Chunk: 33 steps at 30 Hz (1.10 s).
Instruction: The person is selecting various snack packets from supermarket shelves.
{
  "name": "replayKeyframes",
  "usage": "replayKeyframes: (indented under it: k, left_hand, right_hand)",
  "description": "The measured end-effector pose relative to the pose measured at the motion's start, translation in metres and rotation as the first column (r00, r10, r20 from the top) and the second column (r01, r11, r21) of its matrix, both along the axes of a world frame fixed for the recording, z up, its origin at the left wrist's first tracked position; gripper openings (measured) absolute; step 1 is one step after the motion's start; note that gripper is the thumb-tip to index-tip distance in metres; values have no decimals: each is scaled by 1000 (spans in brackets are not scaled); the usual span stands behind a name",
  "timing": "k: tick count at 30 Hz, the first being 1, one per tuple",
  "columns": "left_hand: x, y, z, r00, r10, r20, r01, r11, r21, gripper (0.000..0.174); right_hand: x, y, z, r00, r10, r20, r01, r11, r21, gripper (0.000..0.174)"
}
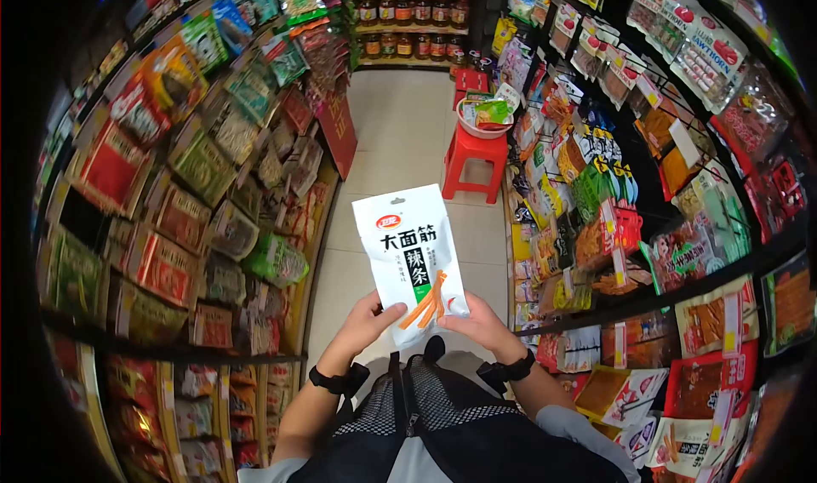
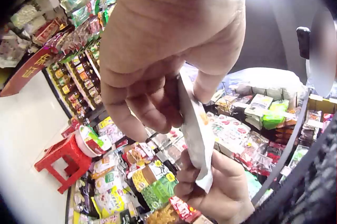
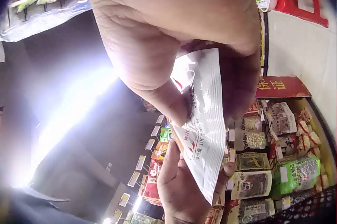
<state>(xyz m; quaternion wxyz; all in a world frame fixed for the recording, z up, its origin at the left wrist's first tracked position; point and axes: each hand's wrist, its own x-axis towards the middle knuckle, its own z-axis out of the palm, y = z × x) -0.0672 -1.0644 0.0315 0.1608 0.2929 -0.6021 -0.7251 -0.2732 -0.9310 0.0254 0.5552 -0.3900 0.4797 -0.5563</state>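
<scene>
A white snack bag [image 1: 408,253] with orange strips pictured on its front is held upright before the body, printed side up toward the head. My left hand [image 1: 368,323] pinches its lower left edge, thumb on the front and fingers behind. On the lower right, my right hand [image 1: 478,323] grips it the same way. In the left wrist view the bag [image 2: 196,129] shows edge-on between the left hand [image 2: 174,40] above and the right hand below. The right wrist view shows the bag's [image 3: 202,129] side seam under the right hand [image 3: 179,24].
Packed shelves of snack bags line the left [image 1: 183,211] and right sides of the aisle. A red stool [image 1: 477,161] bearing a white basin [image 1: 483,128] stands ahead on the tile floor. Jars [image 1: 408,13] fill the far shelves. A black mesh bag [image 1: 408,406] hangs at the front.
</scene>
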Motion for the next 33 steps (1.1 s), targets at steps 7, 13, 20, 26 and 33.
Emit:
replayKeyframes:
  k: [7, 13, 20, 26, 33]
  left_hand:
    - [-62, -118, -26, 985, 168, -50, -157, 971, 178, 33]
    - [-145, -243, -61, 997, 52, -57, -33, 954, 297, 34]
    - [-226, -408, -71, 988, -84, -126, 115, 960, 256, 36]
    - [-270, -511, -68, 962, -245, -123, 269, 930, 251, 35]
    - [-345, -578, -78, 960, -268, -79, 279, 929, 241, 36]
  right_hand:
    - [-82, -108, -16, 981, 144, -132, -132, 986, 98, 49]
    - [-152, -213, -39, 985, 74, -157, -42, 979, 199, 53]
    - [-216, -382, -17, 998, 10, -66, 11, 949, 314, 55]
    - [-254, -473, -11, 985, -22, -169, 73, 949, 305, 46]
    - [-316, -532, -36, 991, -93, -97, 117, 955, 273, 39]
